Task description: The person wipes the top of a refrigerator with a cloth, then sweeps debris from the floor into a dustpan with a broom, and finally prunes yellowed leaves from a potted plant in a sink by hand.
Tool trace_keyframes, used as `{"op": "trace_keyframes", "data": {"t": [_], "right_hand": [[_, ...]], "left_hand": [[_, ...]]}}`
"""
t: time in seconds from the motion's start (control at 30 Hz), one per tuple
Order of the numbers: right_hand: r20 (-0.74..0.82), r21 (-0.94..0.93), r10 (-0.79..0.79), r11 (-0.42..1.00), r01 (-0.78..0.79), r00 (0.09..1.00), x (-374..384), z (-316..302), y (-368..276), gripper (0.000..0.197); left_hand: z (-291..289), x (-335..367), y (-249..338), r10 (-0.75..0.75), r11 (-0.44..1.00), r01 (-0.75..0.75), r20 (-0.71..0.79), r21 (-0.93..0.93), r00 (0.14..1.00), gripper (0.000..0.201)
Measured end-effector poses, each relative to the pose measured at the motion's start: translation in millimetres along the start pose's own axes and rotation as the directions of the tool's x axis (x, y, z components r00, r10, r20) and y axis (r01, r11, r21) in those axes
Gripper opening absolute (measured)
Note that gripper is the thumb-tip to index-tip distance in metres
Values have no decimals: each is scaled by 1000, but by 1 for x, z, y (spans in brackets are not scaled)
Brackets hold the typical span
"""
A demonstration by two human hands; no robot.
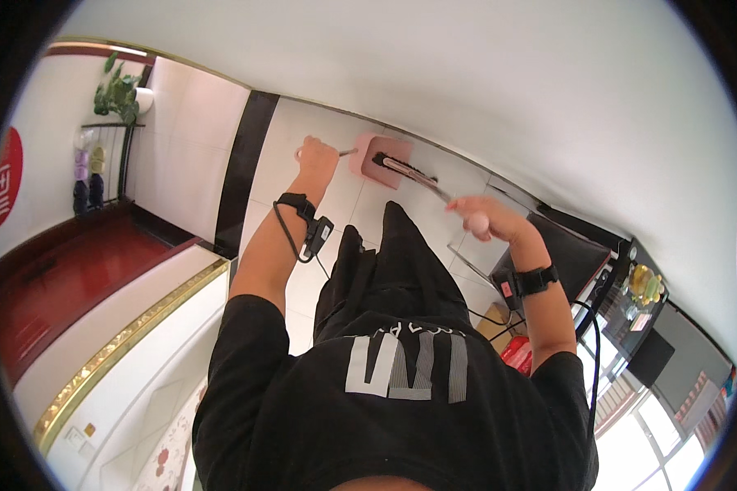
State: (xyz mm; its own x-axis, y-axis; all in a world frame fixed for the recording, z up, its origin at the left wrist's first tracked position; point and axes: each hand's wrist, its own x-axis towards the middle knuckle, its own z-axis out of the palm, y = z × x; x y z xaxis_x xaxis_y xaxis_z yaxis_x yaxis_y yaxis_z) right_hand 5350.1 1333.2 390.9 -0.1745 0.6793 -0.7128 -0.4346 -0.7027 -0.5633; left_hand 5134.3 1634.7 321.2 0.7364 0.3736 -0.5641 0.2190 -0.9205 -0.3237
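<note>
A pink dustpan (360, 155) sits on the pale tiled floor ahead of me, close to the white wall. My left hand (318, 159) is closed around the end of its thin handle. A broom (409, 173) with dark bristles reaches into the pan's mouth; part of its bristle edge shows beyond the rim. Its handle slants back to my right hand (487, 217), whose fingers wrap round it. Any sweepings inside the pan are too small to make out.
A black chair or bench (540, 245) stands against the wall at right, near a red bag (516, 353). Dark cables hang from my wrist straps. At left a black floor strip (248, 164) borders a doorway, with a plant (119, 94) and shoe rack beyond.
</note>
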Motion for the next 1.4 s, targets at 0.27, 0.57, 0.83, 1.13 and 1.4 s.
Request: {"op": "trace_keyframes", "data": {"t": [0.27,0.57,0.83,1.13,1.4], "right_hand": [[-123,534,-463,715,452,878,94,-52,-88,39],[-650,-83,-375,900,429,661,153,-40,-91,50],[-699,-23,-366,870,493,614,175,-21,-89,66],[-699,-128,-417,872,472,581,190,-43,-72,72],[-649,-362,-401,910,201,647,252,-25,-107,90]], "left_hand": [[-1,19,-8,-124,981,66,-325,-185,937,25],[-10,-57,13,-410,735,-29,-478,-677,777,53],[74,-163,55,-555,441,206,-85,-874,827,53],[109,-263,99,-695,159,379,169,-911,699,49],[148,-343,165,-780,-42,465,320,-884,538,47]]}}
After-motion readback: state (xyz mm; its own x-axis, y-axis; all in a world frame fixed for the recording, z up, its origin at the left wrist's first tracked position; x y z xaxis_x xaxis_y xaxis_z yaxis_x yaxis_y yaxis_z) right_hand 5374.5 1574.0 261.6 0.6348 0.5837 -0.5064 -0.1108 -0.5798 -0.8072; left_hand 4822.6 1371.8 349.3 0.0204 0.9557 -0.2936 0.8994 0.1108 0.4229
